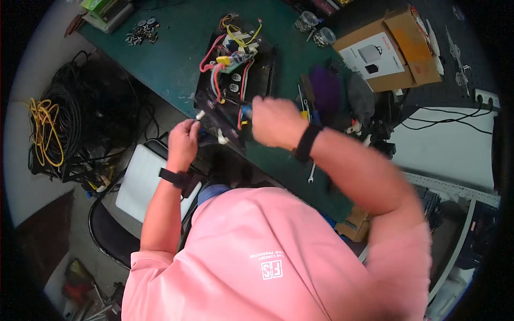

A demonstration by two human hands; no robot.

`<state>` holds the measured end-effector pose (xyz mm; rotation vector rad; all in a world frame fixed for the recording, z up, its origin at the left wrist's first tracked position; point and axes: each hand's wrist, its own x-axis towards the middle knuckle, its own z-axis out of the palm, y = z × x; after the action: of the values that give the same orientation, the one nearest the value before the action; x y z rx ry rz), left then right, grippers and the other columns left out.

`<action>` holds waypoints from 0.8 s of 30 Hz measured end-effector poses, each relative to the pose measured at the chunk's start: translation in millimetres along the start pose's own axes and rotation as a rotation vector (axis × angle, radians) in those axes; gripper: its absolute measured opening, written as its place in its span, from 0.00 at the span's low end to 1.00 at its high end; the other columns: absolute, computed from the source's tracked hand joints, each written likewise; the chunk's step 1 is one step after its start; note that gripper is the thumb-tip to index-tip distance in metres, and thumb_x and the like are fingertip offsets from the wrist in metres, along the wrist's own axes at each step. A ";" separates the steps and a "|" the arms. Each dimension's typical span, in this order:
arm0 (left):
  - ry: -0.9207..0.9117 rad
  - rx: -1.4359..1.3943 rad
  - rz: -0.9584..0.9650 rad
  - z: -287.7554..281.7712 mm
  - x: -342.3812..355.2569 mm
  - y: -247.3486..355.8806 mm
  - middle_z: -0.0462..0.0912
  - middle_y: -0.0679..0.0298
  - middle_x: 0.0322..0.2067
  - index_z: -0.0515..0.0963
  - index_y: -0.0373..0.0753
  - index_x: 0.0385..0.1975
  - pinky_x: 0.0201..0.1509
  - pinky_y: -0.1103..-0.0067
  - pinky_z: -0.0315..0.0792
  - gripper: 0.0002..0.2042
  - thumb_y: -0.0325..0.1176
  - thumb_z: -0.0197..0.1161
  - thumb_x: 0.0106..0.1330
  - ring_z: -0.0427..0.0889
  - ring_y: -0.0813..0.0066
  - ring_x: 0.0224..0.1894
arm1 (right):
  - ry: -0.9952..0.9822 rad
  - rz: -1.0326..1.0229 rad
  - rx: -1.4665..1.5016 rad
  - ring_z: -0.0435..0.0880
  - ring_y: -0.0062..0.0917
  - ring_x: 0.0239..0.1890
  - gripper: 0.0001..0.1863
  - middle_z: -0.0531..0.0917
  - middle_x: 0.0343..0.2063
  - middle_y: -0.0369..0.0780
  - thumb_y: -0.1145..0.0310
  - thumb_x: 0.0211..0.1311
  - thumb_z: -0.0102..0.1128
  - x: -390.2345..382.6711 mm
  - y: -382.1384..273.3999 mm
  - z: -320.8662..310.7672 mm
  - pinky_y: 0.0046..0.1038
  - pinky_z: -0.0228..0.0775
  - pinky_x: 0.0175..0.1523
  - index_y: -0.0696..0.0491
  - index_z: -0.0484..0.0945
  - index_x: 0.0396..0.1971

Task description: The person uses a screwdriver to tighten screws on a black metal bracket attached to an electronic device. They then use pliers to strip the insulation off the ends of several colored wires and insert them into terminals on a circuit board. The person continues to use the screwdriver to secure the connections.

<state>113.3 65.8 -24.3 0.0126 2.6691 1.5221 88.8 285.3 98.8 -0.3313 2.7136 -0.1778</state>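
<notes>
Risk as we see it: our right hand (276, 122), fisted on a blue-handled tool (246, 113), could slip into the loose red and yellow wires (227, 51) and nick one. The black device chassis (235, 91) overhangs the green worktop (166, 59) edge. Left hand (183, 140) pinches its near end, wrist bent up; right forearm crosses over.

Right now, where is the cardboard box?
In the head view the cardboard box sits at the upper right, on the far right part of the green table, beyond the right hand and right of the black device with coloured wires.
</notes>
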 end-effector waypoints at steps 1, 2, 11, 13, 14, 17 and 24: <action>0.003 0.000 0.004 4.9 -4.1 -3.1 0.76 0.45 0.26 0.76 0.30 0.28 0.34 0.63 0.68 0.13 0.36 0.56 0.65 0.75 0.46 0.31 | 0.212 -0.160 -0.288 0.79 0.33 0.27 0.06 0.78 0.25 0.41 0.68 0.53 0.54 5.3 0.6 -13.4 0.34 0.70 0.31 0.53 0.76 0.29; -0.034 0.090 -0.049 6.4 -6.2 -3.1 0.80 0.50 0.25 0.78 0.29 0.34 0.36 0.72 0.70 0.14 0.37 0.56 0.66 0.79 0.59 0.28 | 0.161 -0.223 -0.464 0.79 0.32 0.29 0.05 0.78 0.25 0.39 0.67 0.52 0.55 20.1 -6.7 -26.6 0.33 0.70 0.32 0.51 0.76 0.28; 0.000 -0.100 -0.137 5.3 -2.7 -1.4 0.83 0.53 0.28 0.78 0.28 0.37 0.37 0.74 0.71 0.15 0.37 0.56 0.67 0.80 0.65 0.30 | 0.527 -0.486 -0.660 0.75 0.28 0.32 0.06 0.75 0.27 0.35 0.66 0.49 0.55 41.1 10.8 -33.4 0.31 0.65 0.33 0.49 0.75 0.29; -0.032 -0.117 -0.152 -0.8 -3.2 3.5 0.82 0.54 0.27 0.78 0.28 0.36 0.37 0.74 0.71 0.15 0.37 0.56 0.67 0.80 0.67 0.31 | 0.481 -0.371 -0.593 0.78 0.31 0.34 0.07 0.77 0.28 0.37 0.66 0.51 0.55 29.7 3.7 -29.8 0.33 0.67 0.36 0.49 0.77 0.31; -0.027 -0.121 -0.162 -4.6 -3.8 2.6 0.82 0.54 0.27 0.78 0.28 0.36 0.38 0.75 0.71 0.14 0.37 0.56 0.67 0.79 0.68 0.31 | 0.337 -0.180 -0.411 0.81 0.35 0.37 0.09 0.80 0.31 0.41 0.66 0.52 0.56 16.2 -8.2 -23.5 0.38 0.70 0.37 0.52 0.77 0.32; -0.051 -0.151 -0.157 -14.9 -6.3 6.6 0.81 0.58 0.26 0.78 0.28 0.34 0.37 0.76 0.70 0.14 0.36 0.55 0.67 0.77 0.72 0.29 | -0.256 0.184 0.193 0.80 0.46 0.40 0.14 0.79 0.35 0.52 0.68 0.54 0.51 13.8 -9.8 -28.1 0.42 0.70 0.43 0.61 0.72 0.38; -0.068 -0.218 -0.218 -27.2 -12.1 10.7 0.80 0.59 0.23 0.78 0.28 0.31 0.35 0.77 0.69 0.14 0.35 0.54 0.67 0.75 0.74 0.28 | -0.353 0.028 0.375 0.80 0.42 0.37 0.15 0.79 0.32 0.51 0.69 0.50 0.54 -3.8 22.8 -33.8 0.38 0.69 0.41 0.61 0.72 0.37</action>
<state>123.3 47.4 -0.5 -0.2264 2.3496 1.6943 73.9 310.8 127.1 -0.1922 2.2763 -0.5552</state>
